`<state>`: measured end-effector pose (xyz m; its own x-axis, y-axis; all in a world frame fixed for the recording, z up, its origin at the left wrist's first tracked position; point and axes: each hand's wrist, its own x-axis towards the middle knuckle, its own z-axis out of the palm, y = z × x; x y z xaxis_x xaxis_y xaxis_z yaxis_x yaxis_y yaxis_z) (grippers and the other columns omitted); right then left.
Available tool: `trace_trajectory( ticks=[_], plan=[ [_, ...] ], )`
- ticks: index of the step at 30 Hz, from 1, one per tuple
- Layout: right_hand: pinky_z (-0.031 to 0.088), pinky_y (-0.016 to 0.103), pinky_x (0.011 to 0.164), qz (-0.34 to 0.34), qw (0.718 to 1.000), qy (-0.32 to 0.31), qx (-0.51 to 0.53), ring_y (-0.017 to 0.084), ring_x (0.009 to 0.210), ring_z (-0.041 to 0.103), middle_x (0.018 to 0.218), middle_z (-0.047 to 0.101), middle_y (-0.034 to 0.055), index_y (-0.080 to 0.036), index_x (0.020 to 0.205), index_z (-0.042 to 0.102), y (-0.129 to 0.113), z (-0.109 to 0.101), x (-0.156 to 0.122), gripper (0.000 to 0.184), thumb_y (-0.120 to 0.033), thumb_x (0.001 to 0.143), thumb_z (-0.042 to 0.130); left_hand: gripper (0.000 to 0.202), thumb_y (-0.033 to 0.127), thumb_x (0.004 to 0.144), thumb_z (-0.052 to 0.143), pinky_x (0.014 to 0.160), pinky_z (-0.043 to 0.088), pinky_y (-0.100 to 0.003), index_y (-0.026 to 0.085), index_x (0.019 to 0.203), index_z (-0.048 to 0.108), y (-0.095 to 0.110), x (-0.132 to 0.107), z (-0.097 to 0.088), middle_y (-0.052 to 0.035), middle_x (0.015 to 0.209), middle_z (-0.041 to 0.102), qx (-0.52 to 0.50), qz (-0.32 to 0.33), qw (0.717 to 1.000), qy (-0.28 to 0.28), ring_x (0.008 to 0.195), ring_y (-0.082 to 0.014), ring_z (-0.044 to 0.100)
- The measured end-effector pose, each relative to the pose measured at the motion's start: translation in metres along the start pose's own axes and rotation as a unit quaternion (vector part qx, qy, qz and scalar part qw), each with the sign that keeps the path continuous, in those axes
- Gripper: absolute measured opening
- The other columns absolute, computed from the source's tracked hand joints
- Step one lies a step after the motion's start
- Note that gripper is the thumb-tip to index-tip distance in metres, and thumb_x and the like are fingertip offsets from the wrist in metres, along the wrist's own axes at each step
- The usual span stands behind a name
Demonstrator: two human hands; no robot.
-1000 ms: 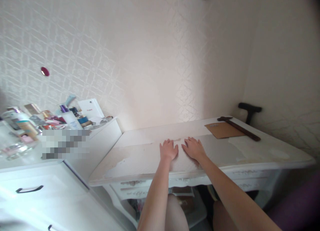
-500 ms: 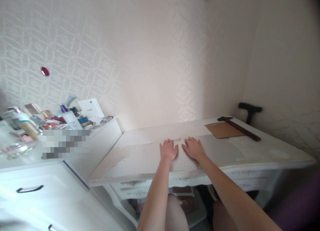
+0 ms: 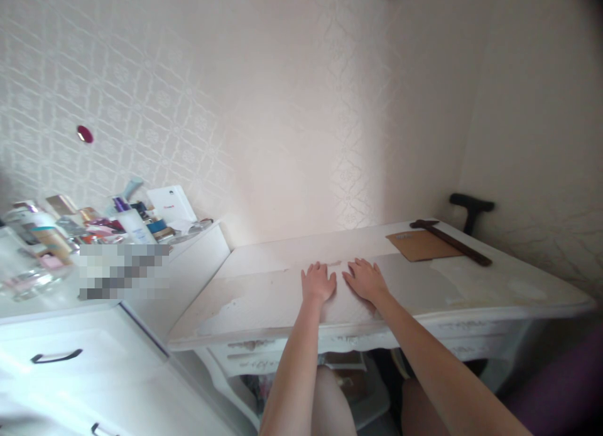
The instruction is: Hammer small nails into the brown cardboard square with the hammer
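Observation:
My left hand point(image 3: 319, 283) lies palm down on the worn white desk point(image 3: 264, 298), fingers spread, holding nothing. Just to its right, my right hand point(image 3: 366, 280) rests the same way, flat with its fingers apart. A narrow gap separates the two hands. Right of them, a brown cardboard-coloured notebook point(image 3: 421, 245) lies on the desktop. Across the notebook's right side lies a hammer point(image 3: 455, 242) with a dark handle, its head toward the wall.
On the left, a white drawer cabinet point(image 3: 61, 342) carries several cosmetic bottles point(image 3: 134, 225) and a white box point(image 3: 172, 203). A dark T-shaped handle point(image 3: 471, 207) stands behind the desk's right end. Below the desk is a pale plastic bin point(image 3: 374, 401).

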<state>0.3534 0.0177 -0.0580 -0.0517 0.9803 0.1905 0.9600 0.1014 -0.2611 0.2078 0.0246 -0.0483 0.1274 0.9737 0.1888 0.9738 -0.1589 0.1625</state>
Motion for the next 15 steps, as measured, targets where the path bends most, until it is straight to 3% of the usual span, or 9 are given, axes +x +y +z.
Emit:
trace_trajectory(
  ticks=[15],
  plan=[
    [0.021,0.048,0.107,0.000,1.000,0.003,-0.003,0.028,0.132,0.034,0.142,0.043,0.0155,-0.013,0.126,0.054,-0.0011,-0.0009,-0.0006,0.046,-0.039,0.093,0.036,0.043,0.042,0.093,0.035,0.109,0.025,-0.048,0.021,0.127,0.052,0.0002,-0.0008,-0.0008,-0.0091,0.142,0.044,0.006,0.000,1.000,-0.004,0.133,-0.0247,0.035]
  ],
)
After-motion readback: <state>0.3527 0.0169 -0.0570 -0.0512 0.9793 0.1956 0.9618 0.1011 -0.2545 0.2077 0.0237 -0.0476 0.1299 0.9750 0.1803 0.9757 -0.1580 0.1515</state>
